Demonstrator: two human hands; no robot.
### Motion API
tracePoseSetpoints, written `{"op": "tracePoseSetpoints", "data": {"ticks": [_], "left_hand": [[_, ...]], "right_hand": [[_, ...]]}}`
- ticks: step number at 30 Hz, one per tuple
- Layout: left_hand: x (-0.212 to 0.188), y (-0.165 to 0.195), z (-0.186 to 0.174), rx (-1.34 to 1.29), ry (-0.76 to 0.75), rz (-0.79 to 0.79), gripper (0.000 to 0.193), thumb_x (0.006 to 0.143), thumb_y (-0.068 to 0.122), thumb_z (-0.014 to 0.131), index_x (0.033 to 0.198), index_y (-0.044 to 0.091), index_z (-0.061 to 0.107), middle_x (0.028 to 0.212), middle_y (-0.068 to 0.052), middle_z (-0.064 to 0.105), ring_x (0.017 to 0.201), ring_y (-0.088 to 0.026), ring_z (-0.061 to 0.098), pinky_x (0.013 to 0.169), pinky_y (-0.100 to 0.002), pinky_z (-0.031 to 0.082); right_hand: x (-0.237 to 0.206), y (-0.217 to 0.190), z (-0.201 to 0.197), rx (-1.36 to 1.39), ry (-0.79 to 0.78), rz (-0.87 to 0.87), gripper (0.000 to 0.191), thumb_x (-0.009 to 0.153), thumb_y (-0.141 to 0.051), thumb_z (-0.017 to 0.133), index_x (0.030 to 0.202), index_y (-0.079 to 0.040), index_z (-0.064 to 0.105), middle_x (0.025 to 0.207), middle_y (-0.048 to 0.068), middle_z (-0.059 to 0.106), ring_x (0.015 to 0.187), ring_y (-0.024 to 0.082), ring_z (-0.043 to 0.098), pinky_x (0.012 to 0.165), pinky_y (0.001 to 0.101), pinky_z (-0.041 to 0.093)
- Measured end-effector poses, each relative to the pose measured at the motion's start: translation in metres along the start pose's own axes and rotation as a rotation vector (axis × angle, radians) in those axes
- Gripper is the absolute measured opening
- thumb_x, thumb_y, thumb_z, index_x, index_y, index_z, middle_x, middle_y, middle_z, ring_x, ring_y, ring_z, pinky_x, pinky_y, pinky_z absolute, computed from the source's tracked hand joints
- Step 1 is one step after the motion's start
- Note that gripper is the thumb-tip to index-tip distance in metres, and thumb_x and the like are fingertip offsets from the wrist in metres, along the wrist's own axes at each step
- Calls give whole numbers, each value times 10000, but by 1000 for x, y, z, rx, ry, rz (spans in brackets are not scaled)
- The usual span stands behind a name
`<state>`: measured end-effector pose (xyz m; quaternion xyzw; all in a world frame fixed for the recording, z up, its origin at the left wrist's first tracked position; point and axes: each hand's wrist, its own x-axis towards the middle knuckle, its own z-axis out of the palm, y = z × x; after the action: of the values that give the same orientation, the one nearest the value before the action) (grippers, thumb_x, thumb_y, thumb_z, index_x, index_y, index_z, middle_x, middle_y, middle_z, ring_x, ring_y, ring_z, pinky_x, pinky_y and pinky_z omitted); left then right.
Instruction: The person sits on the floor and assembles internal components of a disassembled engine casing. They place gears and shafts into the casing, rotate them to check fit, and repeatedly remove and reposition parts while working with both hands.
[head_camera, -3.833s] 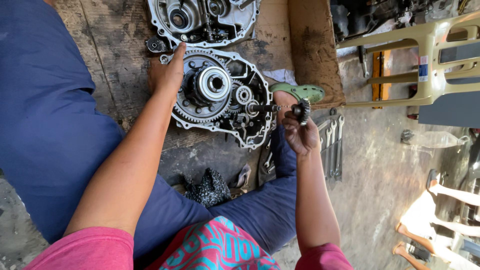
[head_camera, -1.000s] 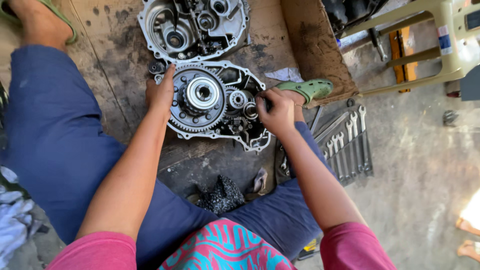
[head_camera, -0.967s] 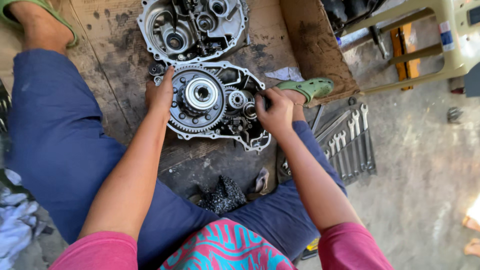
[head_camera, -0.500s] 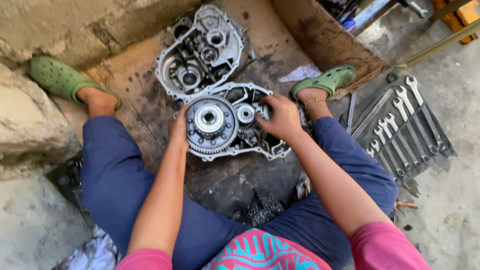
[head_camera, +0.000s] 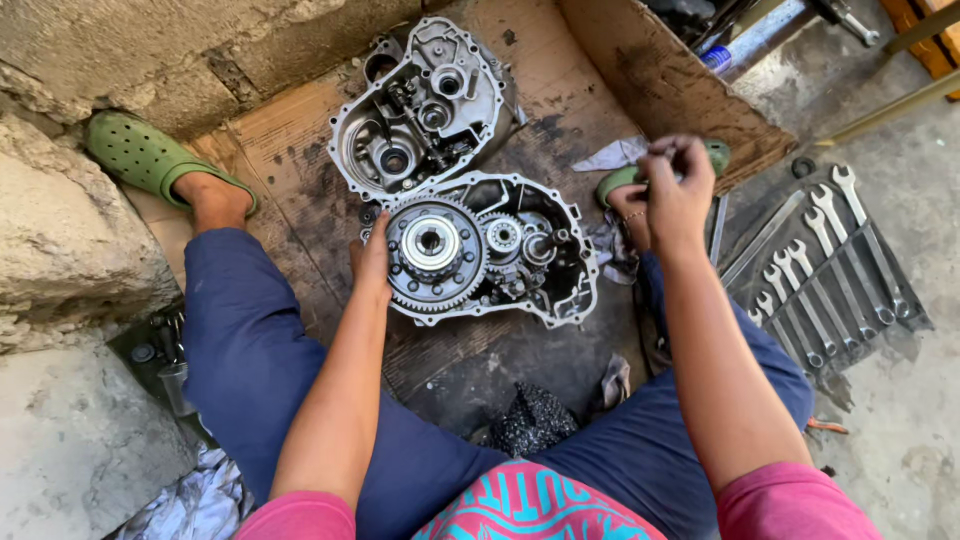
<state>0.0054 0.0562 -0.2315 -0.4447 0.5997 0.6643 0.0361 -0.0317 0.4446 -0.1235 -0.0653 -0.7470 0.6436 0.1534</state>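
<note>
At centre frame my left hand lies flat against the left rim of the engine case half, its long axis running left-right, while my right hand, raised to its right, pinches something too small to tell.

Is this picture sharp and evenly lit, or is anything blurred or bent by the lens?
Head view: soft, even daylight with faint shadows; the engine case and spanners are sharp; the right hand is slightly motion-blurred, the left hand crisp; the wide lens bends the edges, stretching the stone wall.
</note>
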Motion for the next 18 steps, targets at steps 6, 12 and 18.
{"op": "tracePoseSetpoints", "data": {"ticks": [6, 12, 18], "left_hand": [[5, -5, 1, -3, 0, -21, 891, 756, 536, 812, 1355, -43, 496, 1345, -230, 597, 1183, -290, 613, 965, -425, 516], [10, -16, 8, -1, -29, 52, 938, 750, 531, 825, 1399, -61, 497, 1402, -210, 590, 1239, -270, 605, 1015, -399, 497], [21, -27, 11, -28, -36, 6, 920, 777, 499, 811, 1407, -67, 452, 1354, -218, 619, 1171, -265, 658, 972, -379, 537]], "right_hand": [[-75, 95, 14, -316, 22, 70, 128, 864, -83, 726, 961, -17, 674, 835, 50, 659, 744, 119, 585, 689, 272, 499], [-70, 102, 27, -565, 352, -26, 178, 823, -130, 771, 959, -41, 698, 929, 129, 692, 836, 270, 672, 796, 376, 533], [-44, 111, 37, -551, 433, 201, 370, 870, -303, 816, 1059, -56, 616, 969, 126, 711, 881, 301, 686, 814, 423, 525]]}}
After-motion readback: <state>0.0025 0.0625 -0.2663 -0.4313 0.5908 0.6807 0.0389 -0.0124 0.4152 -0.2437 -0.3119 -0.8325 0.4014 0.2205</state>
